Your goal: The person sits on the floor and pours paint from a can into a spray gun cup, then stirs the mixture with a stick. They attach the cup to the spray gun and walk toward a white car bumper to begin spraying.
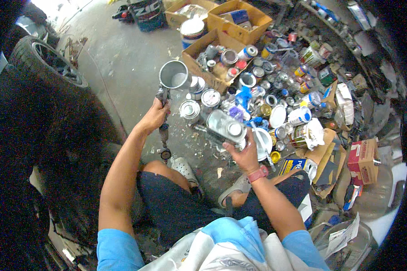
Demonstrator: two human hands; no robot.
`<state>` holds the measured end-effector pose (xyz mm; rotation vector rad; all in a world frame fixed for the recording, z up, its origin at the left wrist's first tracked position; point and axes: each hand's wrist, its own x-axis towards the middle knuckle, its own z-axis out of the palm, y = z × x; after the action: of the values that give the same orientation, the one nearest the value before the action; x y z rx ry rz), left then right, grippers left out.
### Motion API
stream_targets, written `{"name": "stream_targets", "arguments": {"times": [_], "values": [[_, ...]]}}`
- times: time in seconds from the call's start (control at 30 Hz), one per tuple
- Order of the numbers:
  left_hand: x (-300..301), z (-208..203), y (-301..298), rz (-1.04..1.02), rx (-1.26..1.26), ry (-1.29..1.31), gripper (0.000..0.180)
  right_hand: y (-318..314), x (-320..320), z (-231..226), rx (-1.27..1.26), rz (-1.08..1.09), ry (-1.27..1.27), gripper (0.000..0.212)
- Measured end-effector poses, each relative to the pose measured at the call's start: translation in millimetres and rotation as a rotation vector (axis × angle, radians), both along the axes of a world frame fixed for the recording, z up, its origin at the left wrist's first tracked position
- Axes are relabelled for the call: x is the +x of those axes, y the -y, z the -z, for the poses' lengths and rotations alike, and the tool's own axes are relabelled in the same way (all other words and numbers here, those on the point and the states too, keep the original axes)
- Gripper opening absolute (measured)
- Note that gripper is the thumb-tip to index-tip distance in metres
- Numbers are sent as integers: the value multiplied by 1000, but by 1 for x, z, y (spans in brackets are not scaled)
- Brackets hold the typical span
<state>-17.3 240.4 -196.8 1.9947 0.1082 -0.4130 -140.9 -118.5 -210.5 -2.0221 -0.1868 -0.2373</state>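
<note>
Inspected over a stained grey floor [122,58]. Spray gun [163,94] gripped by the handle in the left hand [156,114], apparently to keep its open cup [174,74] upright. Rectangular can [219,121] grasped in the right hand [245,156], cap showing, exact tilt unclear. Lidded cans [190,110] standing between, seemingly for easy reach; cardboard boxes [257,31] farther out, presumably for containing loose tins.

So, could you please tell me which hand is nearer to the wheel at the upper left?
The left. The left hand, gripping the spray gun, is to the right of the wheel; the right hand, holding a rectangular container, is farther right.
</note>
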Motion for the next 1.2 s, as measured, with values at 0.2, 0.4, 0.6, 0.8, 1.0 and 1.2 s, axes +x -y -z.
{"name": "stream_targets", "arguments": {"times": [0.2,0.4,0.6,0.8,1.0,1.2], "values": [[21,-17,56,224,201,278,46,67,22,-133,-172,105,257,64],[-21,15,124,206,148,259,40,121,11,-200,-491,154,383,65],[-62,45,166,254,185,206,36,137,-5,-212,-840,-4,368,70],[-69,64,180,269,274,143,38,130,-9,-200,-1084,-138,272,70],[-69,75,184,270,294,174,40,106,0,-204,-1341,-195,202,72],[-71,74,184,203,339,184,39,84,15,-219,-1480,-309,197,65]]}}
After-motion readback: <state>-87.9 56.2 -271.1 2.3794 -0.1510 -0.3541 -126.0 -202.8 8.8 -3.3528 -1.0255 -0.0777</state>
